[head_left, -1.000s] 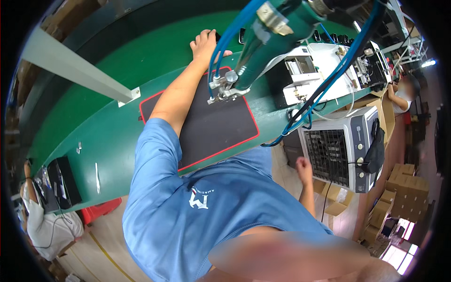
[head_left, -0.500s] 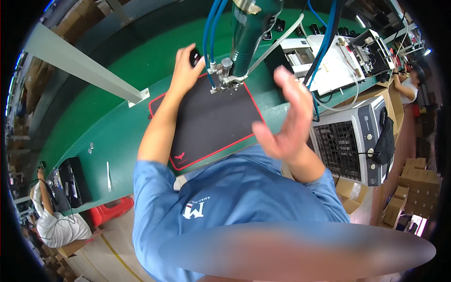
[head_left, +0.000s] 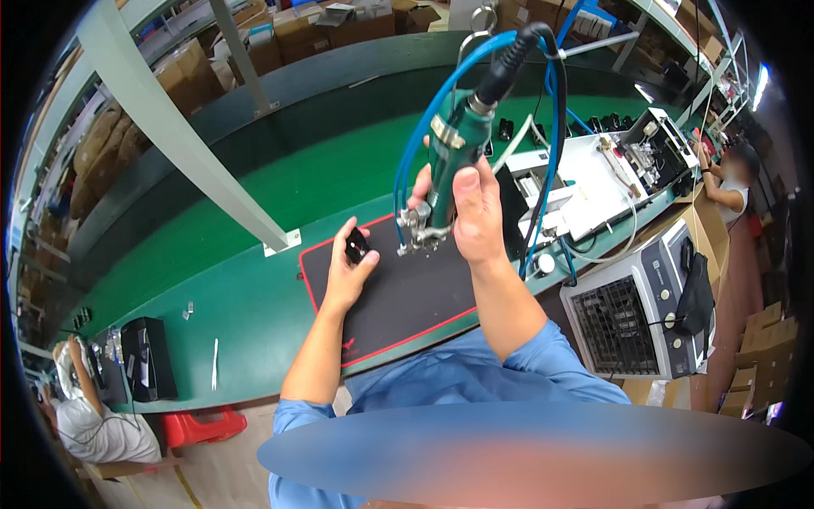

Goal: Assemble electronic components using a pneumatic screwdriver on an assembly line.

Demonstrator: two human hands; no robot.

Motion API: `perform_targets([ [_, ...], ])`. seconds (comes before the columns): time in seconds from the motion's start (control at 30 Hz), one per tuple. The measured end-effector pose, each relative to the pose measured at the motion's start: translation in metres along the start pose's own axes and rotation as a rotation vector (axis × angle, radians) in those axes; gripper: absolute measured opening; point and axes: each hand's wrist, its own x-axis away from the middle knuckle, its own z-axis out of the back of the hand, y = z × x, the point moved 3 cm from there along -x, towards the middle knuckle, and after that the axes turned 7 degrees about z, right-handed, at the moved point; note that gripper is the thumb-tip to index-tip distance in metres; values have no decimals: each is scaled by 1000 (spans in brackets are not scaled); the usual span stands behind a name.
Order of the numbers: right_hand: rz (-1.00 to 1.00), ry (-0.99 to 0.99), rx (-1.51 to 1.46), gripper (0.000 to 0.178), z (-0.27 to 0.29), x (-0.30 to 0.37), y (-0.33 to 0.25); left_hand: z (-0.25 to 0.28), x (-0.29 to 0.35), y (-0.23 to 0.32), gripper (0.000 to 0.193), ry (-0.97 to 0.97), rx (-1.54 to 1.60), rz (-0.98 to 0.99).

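Left hand (head_left: 345,278): thumb and fingers pinch a small black part (head_left: 357,246). The part is held over the far-left corner of the black mat (head_left: 415,305). Right hand (head_left: 480,222): the fingers are wrapped around the barrel of a green cylindrical tool (head_left: 449,157), with the thumb lying along its near side.

Change of state: half a second ago the right hand was in the air, apart from the tool, and the left hand was farther out, at the mat's far edge. The right hand now grips the tool and the left hand has come nearer the body. Consequence, as judged: part and tool are both under control, with a gap between them.

Tool: a metal fitting (head_left: 417,227) forms its lower end, above the mat. Blue hoses (head_left: 410,136) run from the fitting.

Surface: the mat, edged in red, lies along the near edge of the green bench (head_left: 254,314). To its left, a white strip (head_left: 214,365) and a black box (head_left: 151,373) lie toward that edge. To its right stands a white open machine (head_left: 589,182).

Room: an air cooler (head_left: 623,327) stands off the near edge, right of the person. A co-worker is seated near the bench's left end; cardboard boxes (head_left: 365,32) line the shelving beyond.
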Motion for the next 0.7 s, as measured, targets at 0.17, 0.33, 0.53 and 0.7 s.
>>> perform_targets([
  [0.17,39,-37,63,73,6,2,-8,-13,13,-6,98,-111,-240,-58],
  [0.33,-7,-105,167,79,5,-8,-38,-44,21,-3,96,-173,-702,-186],
  [0.53,41,113,-39,114,-12,-12,-35,-60,25,-3,83,-154,-711,-312],
  [0.7,131,-243,114,94,6,13,-4,-60,24,-10,80,-138,-660,-293],
])
